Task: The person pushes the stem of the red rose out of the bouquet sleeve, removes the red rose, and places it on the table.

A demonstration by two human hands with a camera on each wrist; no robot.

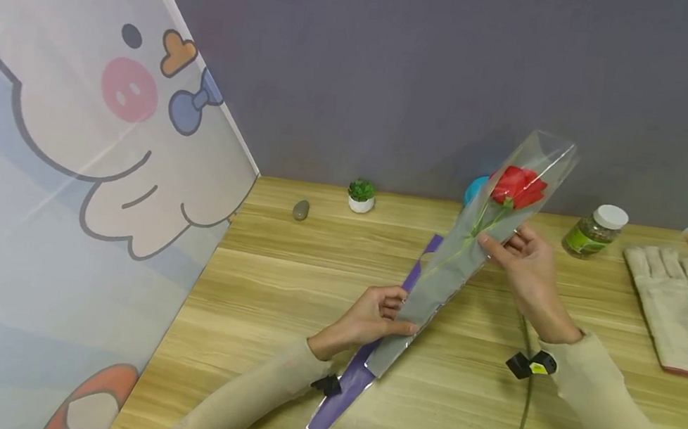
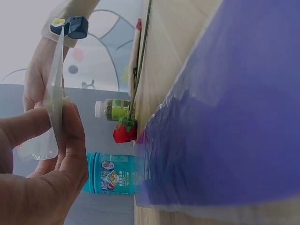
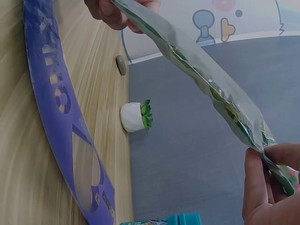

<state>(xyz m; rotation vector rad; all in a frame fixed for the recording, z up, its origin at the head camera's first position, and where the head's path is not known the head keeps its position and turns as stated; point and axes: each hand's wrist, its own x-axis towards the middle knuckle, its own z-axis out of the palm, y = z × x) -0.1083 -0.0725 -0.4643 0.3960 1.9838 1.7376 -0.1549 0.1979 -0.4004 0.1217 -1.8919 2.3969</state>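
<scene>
A red rose (image 1: 515,188) lies inside a long flower sleeve (image 1: 425,309), grey below and see-through toward the top. Its lower part is pinched by my left hand (image 1: 371,315), thumb in front and fingers behind. Higher up, just under the bloom, my right hand (image 1: 527,272) pinches the sleeve's edge. Both hands hold it slantwise above the table. Beneath it lies a flat purple sleeve (image 1: 353,385) with a cut-out pattern (image 3: 61,98). A second red rose (image 2: 125,131) rests on the table; only its stem (image 1: 525,412) shows in the head view, below my right forearm.
Along the back of the wooden table (image 1: 259,290) stand a small potted plant (image 1: 362,195), a teal bottle (image 2: 115,173) and a white-lidded jar (image 1: 593,232). A grey stone (image 1: 300,209) lies at the left, pale work gloves (image 1: 683,310) at the right. Walls border the back and left.
</scene>
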